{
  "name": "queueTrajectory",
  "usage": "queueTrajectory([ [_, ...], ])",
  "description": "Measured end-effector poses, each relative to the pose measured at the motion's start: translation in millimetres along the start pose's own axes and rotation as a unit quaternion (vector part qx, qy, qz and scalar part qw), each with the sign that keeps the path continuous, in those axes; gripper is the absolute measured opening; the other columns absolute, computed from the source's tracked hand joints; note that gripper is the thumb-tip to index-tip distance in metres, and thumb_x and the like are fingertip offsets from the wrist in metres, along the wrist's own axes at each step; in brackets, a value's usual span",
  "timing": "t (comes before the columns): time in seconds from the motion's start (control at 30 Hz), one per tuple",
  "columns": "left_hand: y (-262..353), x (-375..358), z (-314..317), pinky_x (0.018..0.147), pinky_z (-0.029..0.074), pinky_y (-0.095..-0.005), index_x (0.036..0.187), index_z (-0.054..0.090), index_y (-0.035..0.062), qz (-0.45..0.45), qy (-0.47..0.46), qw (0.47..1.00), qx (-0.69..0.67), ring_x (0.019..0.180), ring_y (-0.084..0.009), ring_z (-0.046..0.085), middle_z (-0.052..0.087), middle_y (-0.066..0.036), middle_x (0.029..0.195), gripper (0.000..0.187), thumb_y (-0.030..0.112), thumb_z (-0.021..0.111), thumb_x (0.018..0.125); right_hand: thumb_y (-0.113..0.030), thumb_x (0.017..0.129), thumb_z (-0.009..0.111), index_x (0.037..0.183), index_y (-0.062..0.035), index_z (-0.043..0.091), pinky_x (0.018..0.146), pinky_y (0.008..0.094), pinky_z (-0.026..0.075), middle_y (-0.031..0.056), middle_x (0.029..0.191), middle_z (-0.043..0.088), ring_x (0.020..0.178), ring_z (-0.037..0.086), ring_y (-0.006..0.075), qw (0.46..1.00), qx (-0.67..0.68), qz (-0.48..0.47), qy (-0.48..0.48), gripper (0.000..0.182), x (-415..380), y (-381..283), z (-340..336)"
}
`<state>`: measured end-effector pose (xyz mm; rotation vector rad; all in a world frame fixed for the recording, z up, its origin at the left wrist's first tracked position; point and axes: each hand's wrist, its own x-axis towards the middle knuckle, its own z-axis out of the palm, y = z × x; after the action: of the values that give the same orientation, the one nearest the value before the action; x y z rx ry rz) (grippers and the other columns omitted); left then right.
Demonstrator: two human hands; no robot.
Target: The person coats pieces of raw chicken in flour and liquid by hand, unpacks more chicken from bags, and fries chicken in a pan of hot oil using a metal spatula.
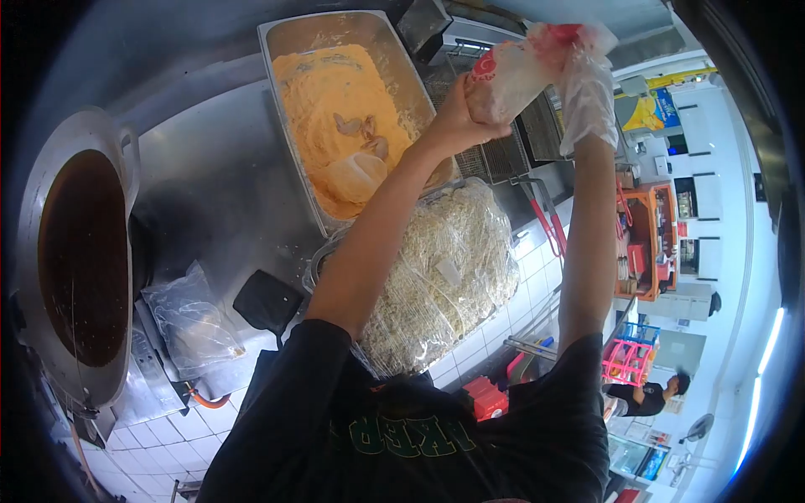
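My left hand [471,120], bare, is closed around the lower part of a clear plastic bag [506,80] with red print and pale contents. My right hand [584,88] wears a loose clear plastic glove and is at the bag's upper end, where red shows; its fingers are blurred and partly hidden by the plastic. Below and left of the bag is a deep metal tray [295,159] of orange breading flour [323,92]. Several raw-looking meat pieces [360,127] lie on the flour, beside a whitish translucent object [356,174].
A large pot [127,159] of dark liquid stands at left. Nearer me sit a film-wrapped tray of pale crumbly food [444,277], a clear plastic bag [194,323] and a black object [267,302]. Fryer baskets [495,159] with red handles [549,222] are beyond. A person [646,398] is in the background.
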<state>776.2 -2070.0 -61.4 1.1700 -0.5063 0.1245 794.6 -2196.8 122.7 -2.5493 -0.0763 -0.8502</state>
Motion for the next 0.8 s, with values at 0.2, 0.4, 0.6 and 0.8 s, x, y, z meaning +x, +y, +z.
queueTrajectory([
  [0.2,-6.9,2.0,-5.1,0.093,0.047,-0.0302,0.137,0.043,-0.0053,-0.137,-0.054,0.967,-0.208,0.108,-0.0204,0.061,0.061,-0.013,0.121,0.076,0.025,0.080,0.077,-0.040,0.098,0.051,0.112,-0.0063,0.063,0.077,0.0372,0.052,0.0104,0.096,0.068,0.090,0.066,0.0254,0.997,0.065,0.020,-0.033,0.038,9.7,1.7,-7.2],
  [0.4,6.9,3.9,-23.1,0.082,0.051,-0.0284,0.118,0.061,-0.0007,-0.224,-0.087,0.914,-0.326,0.092,-0.0129,0.064,0.067,-0.006,0.105,0.037,0.020,0.069,0.088,-0.036,0.096,0.056,0.115,-0.0057,0.061,0.078,0.0341,0.051,0.0093,0.100,0.066,0.090,0.065,0.0235,0.946,0.257,0.141,-0.136,0.036,-10.6,3.3,-10.6],
  [0.6,13.2,15.8,-39.8,0.076,0.052,-0.0257,0.117,0.062,0.0043,-0.215,-0.140,0.914,-0.315,0.090,-0.0122,0.066,0.068,-0.005,0.105,0.038,0.037,0.057,0.097,-0.018,0.090,0.063,0.112,-0.0045,0.057,0.076,0.0302,0.051,0.0050,0.097,0.060,0.089,0.063,0.0200,0.953,0.170,0.032,-0.250,0.027,-71.1,29.2,32.8],
  [0.8,47.4,14.5,-42.5,0.080,0.053,-0.0306,0.129,0.054,0.0058,-0.275,-0.109,0.906,-0.301,0.096,-0.0146,0.066,0.067,-0.006,0.109,0.059,0.055,0.048,0.097,-0.018,0.086,0.071,0.115,-0.0023,0.057,0.080,0.0258,0.049,0.0035,0.101,0.062,0.092,0.059,0.0127,0.939,0.240,0.107,-0.223,0.036,-96.7,11.4,33.6],
])
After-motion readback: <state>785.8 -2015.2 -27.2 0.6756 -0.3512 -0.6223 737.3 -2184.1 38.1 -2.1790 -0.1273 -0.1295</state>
